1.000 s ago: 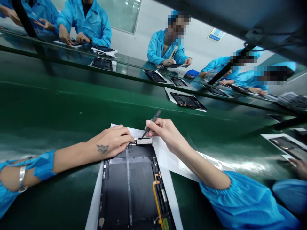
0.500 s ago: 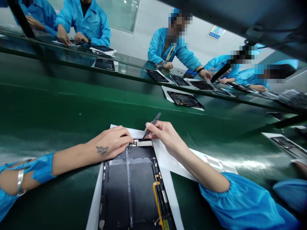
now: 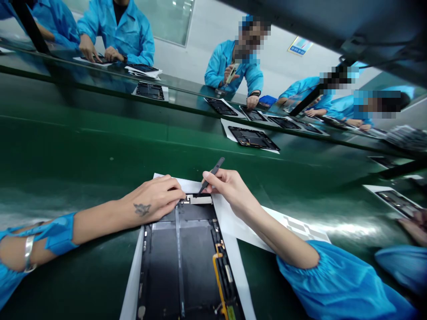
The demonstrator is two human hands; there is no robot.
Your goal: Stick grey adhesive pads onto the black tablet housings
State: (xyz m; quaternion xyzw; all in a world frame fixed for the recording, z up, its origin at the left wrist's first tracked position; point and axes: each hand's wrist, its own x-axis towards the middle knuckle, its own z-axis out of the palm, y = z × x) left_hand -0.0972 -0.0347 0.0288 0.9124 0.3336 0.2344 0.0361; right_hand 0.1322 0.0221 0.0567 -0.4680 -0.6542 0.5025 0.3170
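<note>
An opened tablet (image 3: 163, 262) lies lengthwise before me, its black inside, orange flat cable (image 3: 216, 275) and pale strip (image 3: 201, 200) at the top end uncovered. My left hand (image 3: 160, 198) lies over its upper left corner, fingers bent and closed on the edge; the thumb is hidden. Pinched between the thumb and fingers of my right hand (image 3: 230, 189) are dark tweezers (image 3: 215, 169), slanting down to the left. Their tips are at the pale strip near the top edge, close to my left fingertips. Whether they grip a part is too small to tell.
White paper (image 3: 245, 284) lies under the tablet, with a printed sheet (image 3: 283, 226) at its right. Another opened tablet (image 3: 255, 138) rests on paper farther across the green table (image 3: 83, 146). Co-workers in blue sit opposite; a person's hand (image 3: 415, 226) is at the right edge.
My hands and the tweezers look unmoved. The tablet beyond them has shifted slightly left. Across the table, a co-worker has drawn one arm back and raised the other hand.
</note>
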